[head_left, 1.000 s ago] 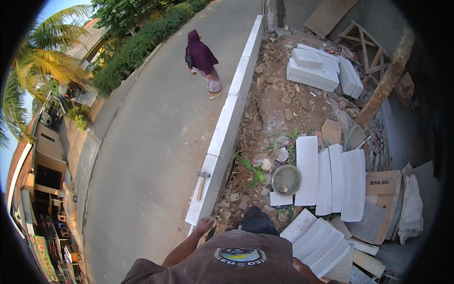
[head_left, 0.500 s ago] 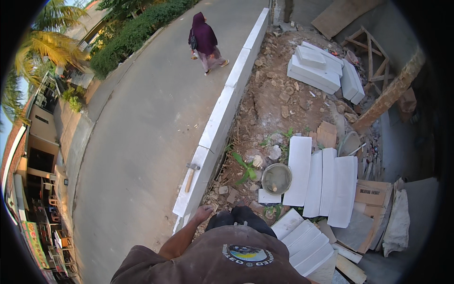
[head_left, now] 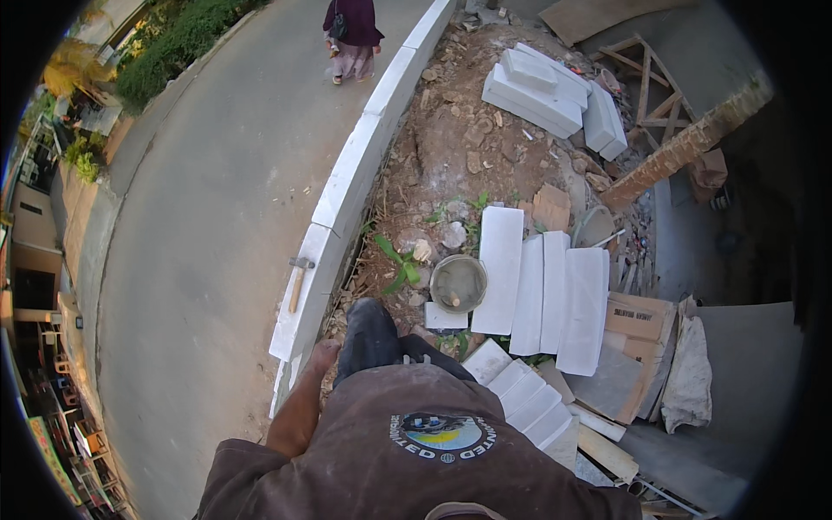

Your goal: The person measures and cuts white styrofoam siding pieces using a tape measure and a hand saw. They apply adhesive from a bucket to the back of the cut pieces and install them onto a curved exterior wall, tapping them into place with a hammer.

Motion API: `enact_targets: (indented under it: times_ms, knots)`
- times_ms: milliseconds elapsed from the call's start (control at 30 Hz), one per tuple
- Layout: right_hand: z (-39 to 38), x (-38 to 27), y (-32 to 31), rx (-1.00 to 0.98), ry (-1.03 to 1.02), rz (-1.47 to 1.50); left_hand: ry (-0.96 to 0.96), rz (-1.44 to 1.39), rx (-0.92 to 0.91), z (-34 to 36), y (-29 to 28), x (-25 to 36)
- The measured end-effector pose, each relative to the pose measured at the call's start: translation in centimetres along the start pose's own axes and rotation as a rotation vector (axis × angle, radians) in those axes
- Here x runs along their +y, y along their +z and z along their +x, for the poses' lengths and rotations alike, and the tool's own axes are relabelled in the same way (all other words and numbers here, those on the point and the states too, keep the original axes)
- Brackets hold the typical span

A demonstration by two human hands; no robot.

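My left hand (head_left: 326,353) hangs beside my dark trouser leg, close to the near end of a low wall of white blocks (head_left: 334,192). It appears apart from the wall, and its fingers are too small and hidden to make out. On top of that wall rests a hammer (head_left: 298,282) with a pale wooden handle. My right hand is out of sight. To the right of my knee stands a round bucket (head_left: 459,284) with grey wet mix and what looks like a tool's wooden handle in it. White blocks (head_left: 498,270) lie alongside the bucket.
Rubble and soil (head_left: 433,156) cover the ground right of the wall. Farther back are a stack of white blocks (head_left: 536,95), a leaning rough post (head_left: 685,143) and a wooden frame (head_left: 646,82). Cardboard (head_left: 637,319) lies at right. A person (head_left: 354,35) is on the road (head_left: 217,191).
My view has shifted, so the wall, bucket and blocks sit farther left and higher. My leg has come forward beside my left hand. The person on the road has walked farther off.
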State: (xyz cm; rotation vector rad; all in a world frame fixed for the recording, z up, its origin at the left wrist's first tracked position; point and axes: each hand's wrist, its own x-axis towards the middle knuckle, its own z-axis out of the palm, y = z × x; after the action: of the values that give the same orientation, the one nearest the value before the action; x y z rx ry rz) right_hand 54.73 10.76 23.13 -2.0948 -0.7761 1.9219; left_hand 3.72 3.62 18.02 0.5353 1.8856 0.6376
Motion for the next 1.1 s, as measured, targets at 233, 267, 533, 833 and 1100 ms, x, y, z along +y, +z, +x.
enact_targets:
  times_ms: [233,267,533,833,1100]
  knots:
    - [4.0,2.5,-1.3,-0.027,-0.03,-0.017,0.213,0.33,-0.055,3.9,0.2,-4.1]
    - [5.0,2.2,-1.6,-0.054,-0.038,0.049,0.193,0.483,-0.049,4.4,0.1,-4.1]
    - [7.6,-12.6,1.2,0.099,-0.074,0.085,0.05,0.037,-0.047,9.4,0.4,3.2]
    - [16.4,-27.0,2.5,-0.052,-0.02,-0.1,-0.193,-0.278,-0.202,17.1,3.5,28.0]
    - [14.1,-48.3,-4.8,0.063,0.072,0.026,-0.265,-0.184,-0.181,22.1,2.4,41.8]
